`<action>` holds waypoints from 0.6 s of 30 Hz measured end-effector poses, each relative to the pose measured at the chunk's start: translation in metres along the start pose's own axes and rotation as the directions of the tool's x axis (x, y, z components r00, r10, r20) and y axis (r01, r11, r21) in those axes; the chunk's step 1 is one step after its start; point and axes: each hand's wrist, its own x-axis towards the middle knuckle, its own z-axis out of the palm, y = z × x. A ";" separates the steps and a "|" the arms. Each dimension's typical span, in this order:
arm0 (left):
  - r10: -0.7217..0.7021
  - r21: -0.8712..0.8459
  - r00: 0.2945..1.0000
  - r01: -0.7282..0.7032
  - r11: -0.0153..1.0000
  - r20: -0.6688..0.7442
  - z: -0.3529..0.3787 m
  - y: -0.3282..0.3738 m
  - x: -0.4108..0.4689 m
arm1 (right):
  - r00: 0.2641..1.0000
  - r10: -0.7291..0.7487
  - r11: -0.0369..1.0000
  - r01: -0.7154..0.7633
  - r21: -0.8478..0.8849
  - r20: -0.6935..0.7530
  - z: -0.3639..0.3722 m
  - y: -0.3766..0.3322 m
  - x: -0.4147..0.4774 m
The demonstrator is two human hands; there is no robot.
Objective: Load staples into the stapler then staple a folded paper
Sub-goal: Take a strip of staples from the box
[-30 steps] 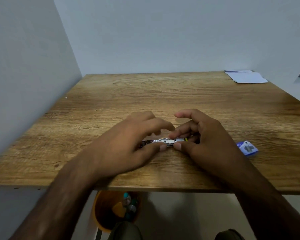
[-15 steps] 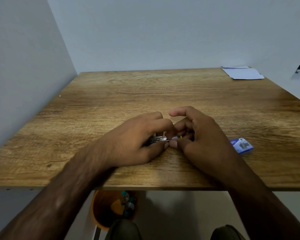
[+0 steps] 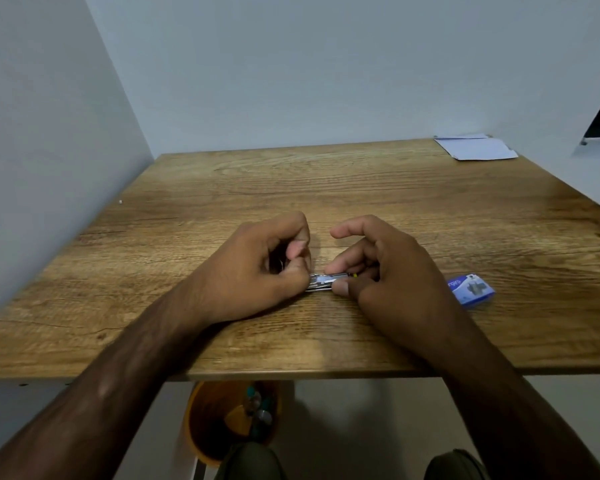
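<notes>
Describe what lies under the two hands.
A slim silver metal stapler on the wooden table. Only its middle shows; the left hand and right hand cover both ends, so whether it is loaded cannot be seen.

The left hand (image 3: 253, 271) no longer reaches flat across the small silver metal stapler (image 3: 326, 280): its fingers (image 3: 297, 249) have curled back into a fist at the stapler's left end. This has opened a gap to the right hand (image 3: 392, 271) and bared a short stretch of the stapler's metal, nearly hidden half a second ago.
</notes>
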 end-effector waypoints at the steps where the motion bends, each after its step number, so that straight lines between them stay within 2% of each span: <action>1: -0.007 -0.011 1.000 0.007 1.000 -0.027 -0.002 0.000 -0.003 | 1.000 -0.003 1.000 0.003 0.000 -0.002 0.000 0.000 0.000; 3: -0.028 -0.004 0.999 0.028 1.000 -0.040 -0.005 0.001 -0.009 | 1.000 -0.009 1.000 0.009 -0.001 -0.006 0.001 0.000 0.000; 5: -0.059 0.139 0.998 0.057 0.989 0.012 -0.006 0.005 -0.012 | 1.000 -0.011 1.000 0.011 -0.005 -0.010 0.002 0.001 -0.001; 8: -0.183 0.337 0.978 0.139 0.931 0.101 -0.007 0.013 -0.009 | 0.999 -0.031 0.999 0.030 -0.029 -0.022 0.002 0.001 -0.001; 12: -0.300 0.316 0.927 0.222 0.922 0.225 -0.015 0.022 0.000 | 0.998 -0.057 0.998 0.056 -0.032 -0.032 0.002 0.003 -0.003; 18: -0.336 0.303 0.890 0.243 0.921 0.307 -0.019 0.026 0.003 | 0.981 -0.174 0.985 0.175 0.006 -0.085 0.001 0.004 -0.003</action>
